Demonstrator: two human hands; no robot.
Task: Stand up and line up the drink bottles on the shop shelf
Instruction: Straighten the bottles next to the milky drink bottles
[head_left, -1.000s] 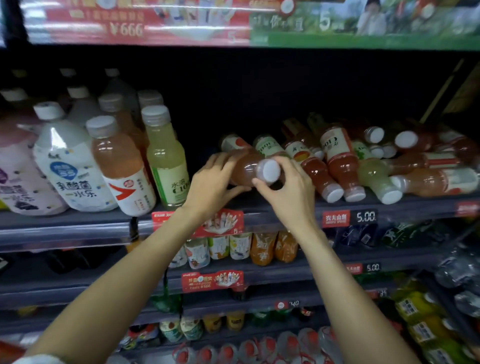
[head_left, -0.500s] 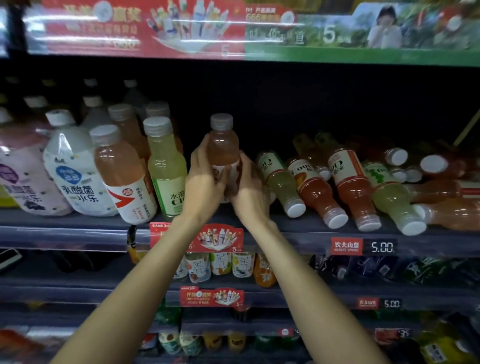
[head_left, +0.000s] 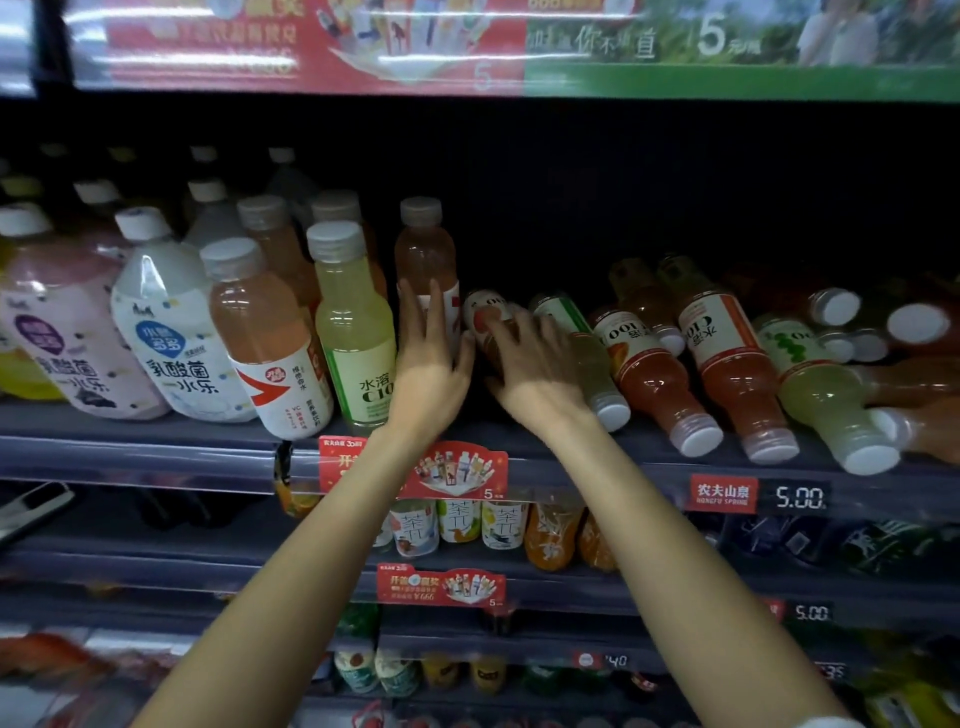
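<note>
A peach-coloured drink bottle (head_left: 423, 249) stands upright on the shelf (head_left: 156, 452), just right of a standing yellow-green bottle (head_left: 353, 322). My left hand (head_left: 431, 369) rests flat against its lower front, fingers straight and not wrapped round it. My right hand (head_left: 540, 369) is spread over a lying bottle with an orange-and-white label (head_left: 485, 312), fingers apart and touching it without a closed grip. Further right, several bottles lie on their sides with caps toward me, among them a red-orange one (head_left: 654, 379) and a pale green one (head_left: 826, 400).
Upright bottles fill the shelf's left part: an orange one (head_left: 260, 332), white ones (head_left: 171, 338) and a pink one (head_left: 57, 338). A price rail with a red tag (head_left: 724, 493) runs along the shelf front. Lower shelves hold more drinks. A banner (head_left: 467, 47) hangs overhead.
The peach bottle went from lying to held upright in both hands and now stands on the shelf. My right hand has left it and moved right onto a lying bottle; my left hand has loosened.
</note>
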